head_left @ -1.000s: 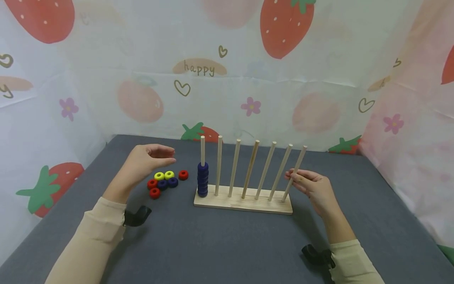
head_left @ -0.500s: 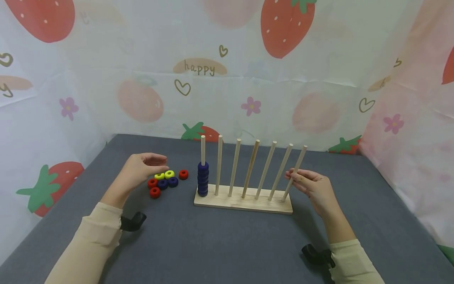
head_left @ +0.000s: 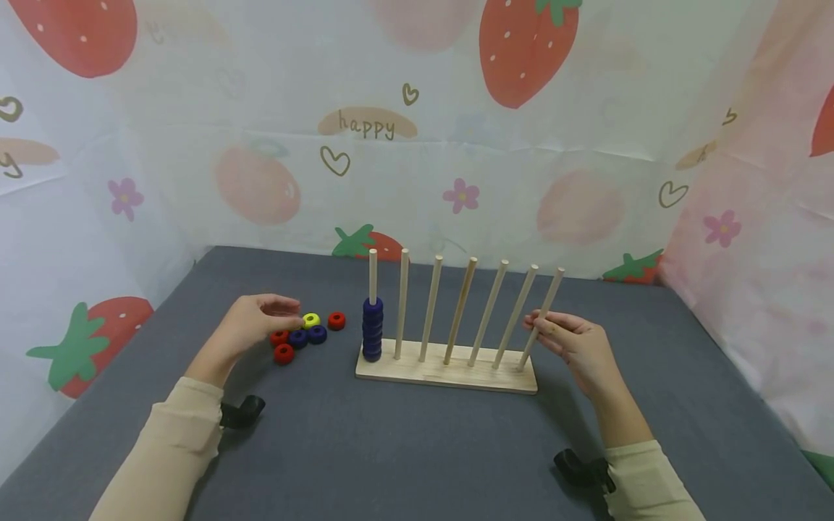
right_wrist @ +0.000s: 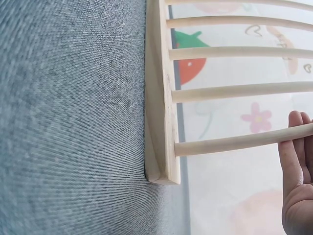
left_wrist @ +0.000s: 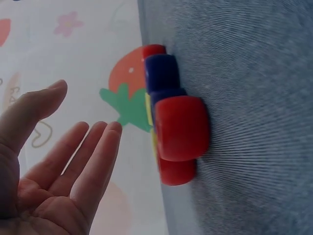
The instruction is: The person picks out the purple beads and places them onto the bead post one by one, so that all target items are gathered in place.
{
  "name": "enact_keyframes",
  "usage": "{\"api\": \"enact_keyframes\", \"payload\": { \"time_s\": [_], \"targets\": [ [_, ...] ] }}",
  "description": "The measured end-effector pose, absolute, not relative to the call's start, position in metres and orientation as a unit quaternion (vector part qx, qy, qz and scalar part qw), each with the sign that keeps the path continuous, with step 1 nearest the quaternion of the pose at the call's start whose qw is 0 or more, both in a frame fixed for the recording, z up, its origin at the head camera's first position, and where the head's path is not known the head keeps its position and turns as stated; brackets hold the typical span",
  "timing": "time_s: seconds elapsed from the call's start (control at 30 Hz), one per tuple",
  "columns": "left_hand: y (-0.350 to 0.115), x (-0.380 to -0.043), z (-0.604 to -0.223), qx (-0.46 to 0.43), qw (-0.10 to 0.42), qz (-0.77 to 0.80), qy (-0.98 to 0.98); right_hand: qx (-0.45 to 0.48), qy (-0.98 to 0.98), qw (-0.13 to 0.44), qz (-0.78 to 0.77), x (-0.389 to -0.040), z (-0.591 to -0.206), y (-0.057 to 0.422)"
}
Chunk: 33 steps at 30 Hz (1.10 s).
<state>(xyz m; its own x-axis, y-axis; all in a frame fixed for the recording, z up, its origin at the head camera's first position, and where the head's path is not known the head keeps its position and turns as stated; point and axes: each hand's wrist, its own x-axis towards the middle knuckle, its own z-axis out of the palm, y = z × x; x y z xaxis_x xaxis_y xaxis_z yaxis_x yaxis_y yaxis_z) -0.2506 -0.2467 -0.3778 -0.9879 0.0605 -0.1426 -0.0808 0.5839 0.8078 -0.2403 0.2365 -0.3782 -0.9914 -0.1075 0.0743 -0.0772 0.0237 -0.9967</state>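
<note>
My left hand [head_left: 254,329] is held low over a small cluster of loose rings, its fingers extended and thumb apart from them in the left wrist view, nothing between them. By its fingertips lies a yellow ring [head_left: 311,319]; the other yellow one is hidden behind the hand. Red rings [left_wrist: 183,128] and blue rings [left_wrist: 163,72] sit close together on the cloth. A wooden rack [head_left: 443,375] carries several upright pegs, with a stack of dark blue rings [head_left: 373,331] on its leftmost peg. With thumb and fingers, my right hand [head_left: 576,344] pinches the rightmost peg [right_wrist: 225,146] partway up.
The grey cloth-covered table [head_left: 404,449] runs back to a white curtain [head_left: 495,152] printed with strawberries. One red ring [head_left: 336,320] lies a little apart, between the cluster and the rack. Black wrist cameras sit on both sleeves.
My left hand has come down and slightly left onto the cluster, covering one yellow ring from the head view. The right hand keeps its hold on the peg, and the rack stays put.
</note>
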Motion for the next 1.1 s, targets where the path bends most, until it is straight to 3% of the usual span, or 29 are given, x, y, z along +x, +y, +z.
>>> {"api": "enact_keyframes", "payload": {
  "time_s": [0.83,1.1],
  "targets": [
    [-0.247,-0.252,-0.393,0.015,0.108,0.421,0.901,-0.063,0.704,0.014,-0.708,-0.239,-0.377,0.236],
    [-0.239,-0.251,-0.391,0.014,0.093,0.383,0.919,-0.061,0.701,0.015,-0.710,-0.239,-0.377,0.236]
  ]
}}
